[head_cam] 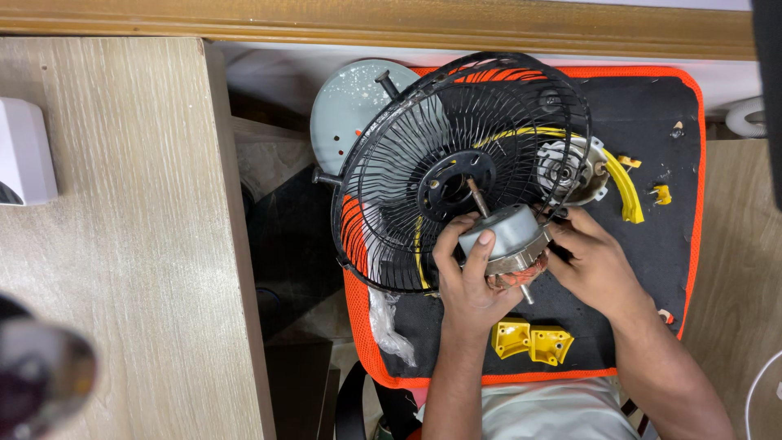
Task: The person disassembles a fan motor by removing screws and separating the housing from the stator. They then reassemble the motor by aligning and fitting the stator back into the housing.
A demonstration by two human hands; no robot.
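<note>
Bench [122, 244] of pale wood fills the left side, with a white box [24, 151] at its far left edge and a blurred dark object [41, 375] low in the corner, too soft to identify. Next right, a grey round disc [350, 102] with a stub sticking out lies partly under the black wire fan guard [391, 179], which is tilted up against the black mat [652, 122] with orange trim, apparently propped so the hub stays reachable.

Left hand [466, 281] is closed around the grey fan motor [509, 236], thumb on top of the housing and fingers wrapped beneath, holding it just off the mat at the guard's hub. The motor's shaft pokes up through the hub hole, so the grip looks meant to keep it lined up there. Copper windings show under the housing.

Right hand [595, 265] touches the motor's right side with curled fingertips, steadying or turning it; whether it truly grips is hard to tell.

Below the hands, two yellow plastic brackets [531, 341] sit on the mat, set aside near the front edge. Behind the right hand lies a white motor cover [570, 171], with a curved yellow strip [627, 187] and a small yellow clip [662, 194] just beside it. Far right, a white cable [762, 383] crosses more bench.
</note>
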